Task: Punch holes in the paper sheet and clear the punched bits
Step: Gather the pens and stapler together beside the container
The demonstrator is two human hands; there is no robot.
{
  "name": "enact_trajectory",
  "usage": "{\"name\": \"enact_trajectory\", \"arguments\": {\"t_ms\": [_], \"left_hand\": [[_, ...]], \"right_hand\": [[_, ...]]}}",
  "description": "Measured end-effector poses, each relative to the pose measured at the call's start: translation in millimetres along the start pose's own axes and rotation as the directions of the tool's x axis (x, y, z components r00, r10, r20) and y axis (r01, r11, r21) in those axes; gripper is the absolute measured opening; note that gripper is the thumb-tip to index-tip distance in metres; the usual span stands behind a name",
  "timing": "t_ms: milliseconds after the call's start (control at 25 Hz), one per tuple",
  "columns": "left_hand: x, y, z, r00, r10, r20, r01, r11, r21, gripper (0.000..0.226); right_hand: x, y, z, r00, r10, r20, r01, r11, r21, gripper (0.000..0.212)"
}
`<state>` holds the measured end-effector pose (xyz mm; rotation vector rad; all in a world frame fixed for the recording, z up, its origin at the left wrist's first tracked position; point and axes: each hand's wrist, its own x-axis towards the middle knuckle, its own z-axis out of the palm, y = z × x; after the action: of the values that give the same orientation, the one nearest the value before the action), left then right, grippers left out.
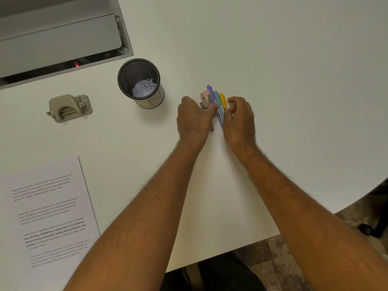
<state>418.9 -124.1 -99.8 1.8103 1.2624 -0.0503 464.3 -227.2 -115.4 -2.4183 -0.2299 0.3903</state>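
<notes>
A printed paper sheet (52,208) lies at the near left of the white table (273,59). A beige hole punch (70,108) sits beyond it, upright. A black mesh cup (139,82) holds white punched bits at its bottom. My left hand (194,118) and my right hand (239,118) flank a bundle of pens (218,101), purple, blue and yellow, lying with a small pink-and-grey item. The left hand's fingers curl over that item; the right hand's fingers are bent beside the pens. Whether either hand grips anything is unclear.
A grey cable tray with a lid (58,36) is set into the table at the far left, a red light glowing inside. The table's near edge runs at the lower right, with floor and a chair base (369,227) beyond.
</notes>
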Motion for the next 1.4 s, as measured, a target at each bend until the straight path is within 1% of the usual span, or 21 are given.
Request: {"name": "enact_trajectory", "arguments": {"t_ms": [120,200,320,520,960,1200,1400], "left_hand": [[-0.4,-1.9,0.0,0.999,0.038,0.015,-0.037,0.997,-0.064,0.050],[-2.0,-4.8,-0.5,0.999,0.053,0.000,-0.053,0.993,-0.104,0.060],[-5.2,-9.2,0.2,0.996,0.081,-0.032,-0.084,0.989,-0.119,0.060],[-4.7,-11.6,-0.6,0.996,0.084,-0.018,-0.086,0.983,-0.161,0.067],[-9.2,-16.7,-1.1,0.995,0.101,-0.002,-0.100,0.977,-0.187,0.064],[-23.4,-21.0,-17.7,0.994,0.107,-0.011,-0.108,0.985,-0.137,0.053],[-46.6,-46.4,-51.2,0.978,0.200,-0.060,-0.199,0.980,0.017,0.038]], "right_hand": [[-0.3,0.4,-0.2,1.000,-0.008,-0.011,0.008,1.000,0.014,0.027],[-0.5,1.6,1.4,1.000,-0.009,-0.013,0.009,1.000,0.006,0.029],[-1.4,3.0,5.0,1.000,-0.014,-0.014,0.014,1.000,0.013,0.031],[-1.7,1.1,6.6,0.999,-0.021,-0.033,0.021,1.000,-0.009,0.029],[-2.8,2.8,9.4,0.999,-0.026,-0.037,0.025,0.999,-0.026,0.030],[-13.2,-1.8,4.9,0.999,-0.040,-0.036,0.039,0.999,-0.035,0.032],[-35.7,-13.5,4.5,0.993,-0.113,-0.022,0.113,0.993,-0.015,0.033]]}}
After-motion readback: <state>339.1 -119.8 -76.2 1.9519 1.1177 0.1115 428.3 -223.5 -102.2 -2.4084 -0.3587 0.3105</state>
